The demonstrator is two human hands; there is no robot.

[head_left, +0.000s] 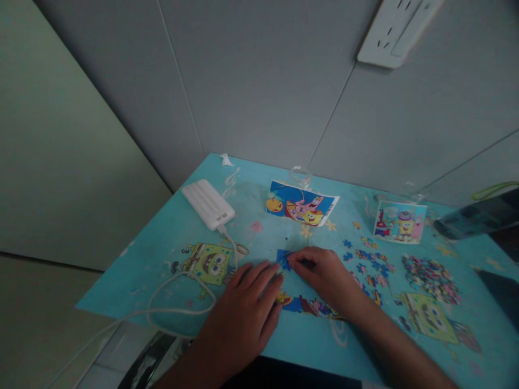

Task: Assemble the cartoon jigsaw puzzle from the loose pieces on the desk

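A partly joined jigsaw puzzle (302, 305) lies on the turquoise cartoon-print table cover (170, 237). My left hand (243, 310) rests flat beside it, fingers stretched toward a blue puzzle section (283, 258). My right hand (322, 273) pinches a blue puzzle piece at that section's edge. Loose puzzle pieces (371, 265) are scattered just right of my right hand, and a denser pile of pieces (432, 275) lies farther right.
A white power bank (208, 204) with a cable (174, 302) sits at the left. Two reference pictures (300, 203) (399, 221) stand near the wall. A dark phone-like object (478, 216) is at the right edge. A wall socket (395, 29) is above.
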